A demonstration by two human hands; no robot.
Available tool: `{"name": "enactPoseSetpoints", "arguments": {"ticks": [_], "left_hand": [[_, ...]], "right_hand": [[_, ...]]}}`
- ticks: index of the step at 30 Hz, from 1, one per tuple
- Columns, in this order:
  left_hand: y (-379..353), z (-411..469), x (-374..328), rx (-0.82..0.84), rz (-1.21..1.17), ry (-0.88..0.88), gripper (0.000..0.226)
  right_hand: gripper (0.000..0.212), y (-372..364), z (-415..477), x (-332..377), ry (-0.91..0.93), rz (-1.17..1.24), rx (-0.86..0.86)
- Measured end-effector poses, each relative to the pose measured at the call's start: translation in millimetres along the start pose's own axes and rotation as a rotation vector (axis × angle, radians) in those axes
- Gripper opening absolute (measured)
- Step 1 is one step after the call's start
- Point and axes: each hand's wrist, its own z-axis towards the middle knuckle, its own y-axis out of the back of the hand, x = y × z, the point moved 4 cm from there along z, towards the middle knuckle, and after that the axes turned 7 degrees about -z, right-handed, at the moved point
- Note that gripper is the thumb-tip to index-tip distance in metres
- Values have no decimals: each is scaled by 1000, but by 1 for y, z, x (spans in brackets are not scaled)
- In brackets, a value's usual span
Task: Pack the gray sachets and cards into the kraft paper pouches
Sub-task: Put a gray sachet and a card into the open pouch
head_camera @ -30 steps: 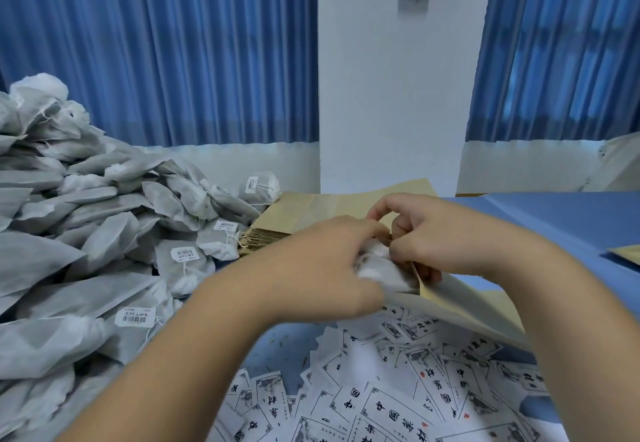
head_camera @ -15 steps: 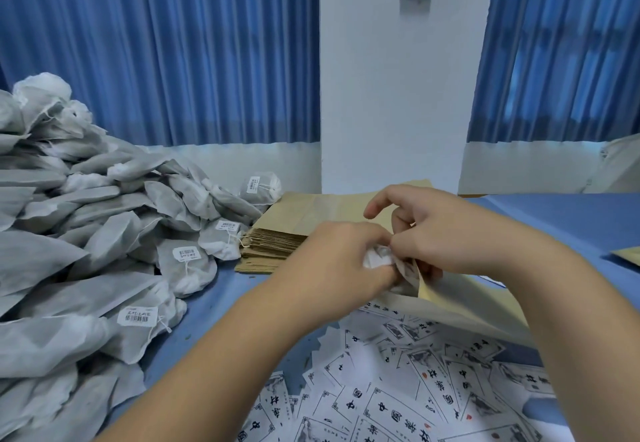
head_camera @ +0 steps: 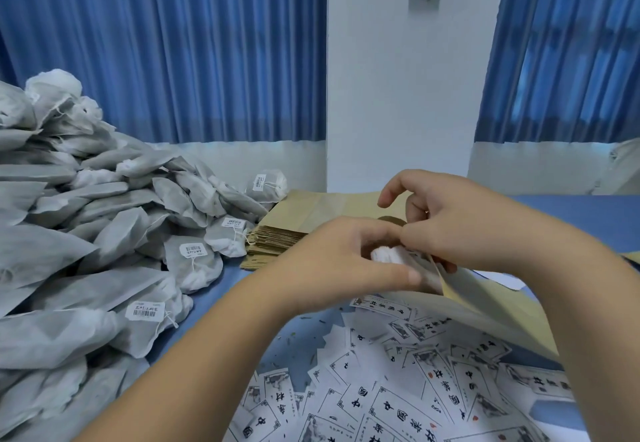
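My left hand (head_camera: 346, 261) grips the white gathered end of a gray sachet (head_camera: 389, 255) and holds it in the mouth of a kraft paper pouch (head_camera: 491, 313). The rest of the sachet is hidden inside the pouch. My right hand (head_camera: 460, 223) pinches the pouch's upper lip and holds the mouth apart, index finger raised. The pouch lies slanting toward the lower right, over a spread of white printed cards (head_camera: 398, 403). A big heap of gray sachets (head_camera: 86, 234) fills the left side.
A flat stack of kraft pouches (head_camera: 304, 227) lies behind my hands on the blue table (head_camera: 214, 289). Blue curtains and a white wall pillar stand behind the table. Another kraft piece (head_camera: 633, 255) pokes in at the right edge.
My left hand has pushed the sachet deeper into the pouch, so only its white end shows. Both hands sit slightly farther right.
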Motion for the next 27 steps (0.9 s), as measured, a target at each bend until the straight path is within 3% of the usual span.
{"name": "enactPoseSetpoints", "arguments": {"ticks": [4,7,9,14,19,24,27], "left_hand": [[16,-1,-10,-196,461,-95,52],[22,-5,-8,-238,788,139,95],[22,-7,-3,-219,859,277,95],[18,-4,-6,-267,697,168,63],[4,5,-4,-179,449,-37,10],[-14,10,18,-42,422,-73,38],[-2,10,26,-11,168,-8,26]], "right_hand": [[31,2,0,-4,-38,-39,-13],[32,5,-1,-6,-46,-47,-21],[32,5,-2,-5,-41,-46,-26],[33,2,-2,2,-8,-72,-33],[32,-1,-2,10,47,-38,-42],[34,-7,-1,13,59,-62,-14],[32,-8,0,10,38,-60,-24]]}}
